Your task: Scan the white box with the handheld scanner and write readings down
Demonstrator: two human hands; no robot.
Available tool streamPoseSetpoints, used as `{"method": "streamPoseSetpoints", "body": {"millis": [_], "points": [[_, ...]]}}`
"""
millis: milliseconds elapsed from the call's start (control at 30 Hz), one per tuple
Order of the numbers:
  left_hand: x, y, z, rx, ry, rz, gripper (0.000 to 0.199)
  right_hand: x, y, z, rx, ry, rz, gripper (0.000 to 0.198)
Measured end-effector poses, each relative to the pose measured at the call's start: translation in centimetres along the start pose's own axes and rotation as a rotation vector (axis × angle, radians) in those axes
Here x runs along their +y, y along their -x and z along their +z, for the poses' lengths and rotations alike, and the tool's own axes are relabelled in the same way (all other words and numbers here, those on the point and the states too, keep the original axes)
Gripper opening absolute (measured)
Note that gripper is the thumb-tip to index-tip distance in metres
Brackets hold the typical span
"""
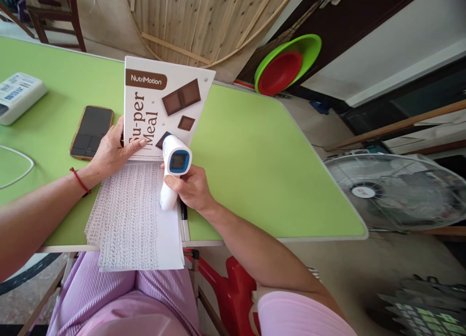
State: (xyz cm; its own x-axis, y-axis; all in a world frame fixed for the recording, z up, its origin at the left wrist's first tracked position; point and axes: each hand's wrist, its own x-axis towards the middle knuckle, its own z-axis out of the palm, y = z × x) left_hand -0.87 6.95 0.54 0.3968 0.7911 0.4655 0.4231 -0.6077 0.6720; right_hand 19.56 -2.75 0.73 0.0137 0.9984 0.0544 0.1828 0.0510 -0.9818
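Note:
My left hand (114, 149) is closed on the lower left edge of a white NutriMotion box (145, 115) with chocolate pieces printed on it, its thumb lying across the front. The box is held upright above the table. In my right hand (192, 185) is a white and blue infrared thermometer (171, 193), gripped by its handle. The thermometer's small dark screen faces me, and its head overlaps the box's lower right corner. Under both hands lie sheets of handwritten paper (134, 219), reaching over the table's front edge. A dark pen (184, 212) lies beside the papers, partly hidden.
On the green table (262, 156), a phone (92, 129) lies left of the box. Farther left are a white device (22, 95) and a white cable (27, 156). A fan (364, 192) stands past the right edge; green and red basins (282, 71) are behind.

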Motion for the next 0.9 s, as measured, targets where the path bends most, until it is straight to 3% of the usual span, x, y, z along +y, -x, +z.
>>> {"method": "streamPoseSetpoints", "body": {"millis": [367,533,700,800,900], "points": [[-0.2,0.1,0.1,-0.003,0.027,-0.057,0.060,-0.9,-0.3,-0.9,-0.098,0.010,-0.032,0.025],[0.0,0.3,0.0,0.004,0.010,-0.050,0.061,-2.2,-0.6,-3.4,-0.167,0.086,-0.118,0.026],[-0.5,0.4,0.0,0.000,-0.084,-0.031,0.055,-4.0,-0.3,-8.8,-0.313,0.455,-0.075,0.025],[-0.9,0.4,0.1,0.031,-0.151,-0.042,0.045,-4.1,-0.4,-11.4,-0.247,0.800,0.063,0.023],[-1.2,0.4,0.2,0.042,-0.142,-0.009,0.041,-3.2,-1.2,-12.5,-0.142,1.009,0.123,0.021]]}}
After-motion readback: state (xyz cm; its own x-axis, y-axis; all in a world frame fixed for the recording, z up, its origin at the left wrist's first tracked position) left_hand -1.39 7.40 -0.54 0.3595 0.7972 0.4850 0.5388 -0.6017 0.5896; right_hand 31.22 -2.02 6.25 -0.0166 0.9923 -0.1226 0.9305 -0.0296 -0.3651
